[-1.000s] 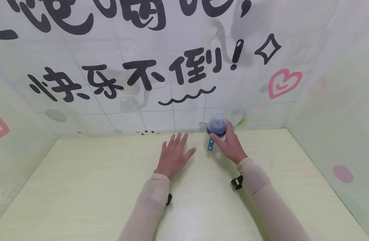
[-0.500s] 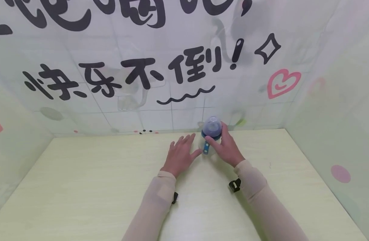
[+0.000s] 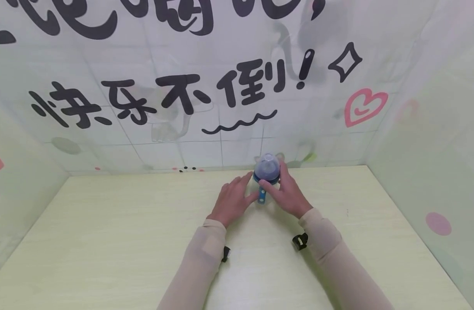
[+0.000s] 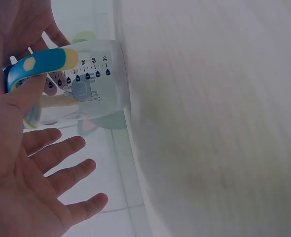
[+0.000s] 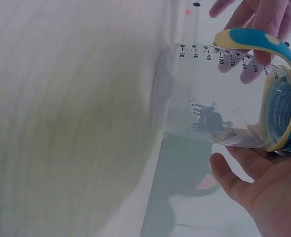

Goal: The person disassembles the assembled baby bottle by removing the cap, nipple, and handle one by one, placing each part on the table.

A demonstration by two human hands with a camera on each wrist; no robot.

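A clear baby bottle (image 3: 267,168) with a domed lilac cap and blue collar stands upright near the table's back edge. My right hand (image 3: 288,194) grips it around the collar from the right. On its left is my left hand (image 3: 230,201), thumb at the blue-and-yellow handle (image 4: 61,59) and the other fingers spread and fairly straight. The right wrist view shows the bottle's clear body (image 5: 185,89) with measuring marks and an animal print, its base at the tabletop. Looped handles arch from the collar. The cap lies outside both wrist views.
The pale wood-grain table (image 3: 124,232) ends at a white back wall (image 3: 194,155) with black lettering and a pink heart. Pale side walls (image 3: 426,142) enclose it left and right. A small black device (image 3: 300,242) sits under each wrist.
My right hand has brought the bottle left and slightly toward me. My left hand has shifted right, so its thumb now meets the handle. The head view has turned slightly.
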